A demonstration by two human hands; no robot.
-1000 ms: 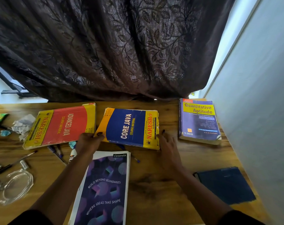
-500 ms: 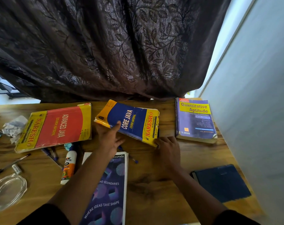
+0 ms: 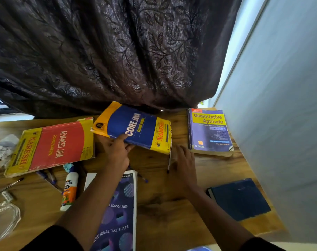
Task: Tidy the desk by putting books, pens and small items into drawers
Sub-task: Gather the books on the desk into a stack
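Note:
The blue and yellow Core Java book [image 3: 136, 127] is tilted, its left end raised off the wooden desk [image 3: 163, 205]. My left hand [image 3: 116, 153] grips its near edge, thumb on the cover and fingers underneath. My right hand [image 3: 185, 162] lies flat on the desk by the book's right corner, fingers straight, beside a dark pen [image 3: 169, 162]. On the desk lie the red Advanced Java book [image 3: 54, 145] at left, the Quantitative Aptitude book [image 3: 210, 131] at right, a purple Classmate notebook [image 3: 118, 214] under my left arm and a dark blue notebook [image 3: 239, 200].
A glue bottle [image 3: 70, 191], blue pens [image 3: 49, 178], another pen [image 3: 145, 179], a glass dish [image 3: 2, 220] and crumpled paper [image 3: 2, 147] sit on the left half. A dark curtain [image 3: 118, 51] hangs over the desk's back edge. A grey wall [image 3: 281, 124] bounds the right side.
My left hand moved from the book's left corner to its near edge and lifted that end. The book tilted up and swung toward the curtain. My right hand stayed by its right corner.

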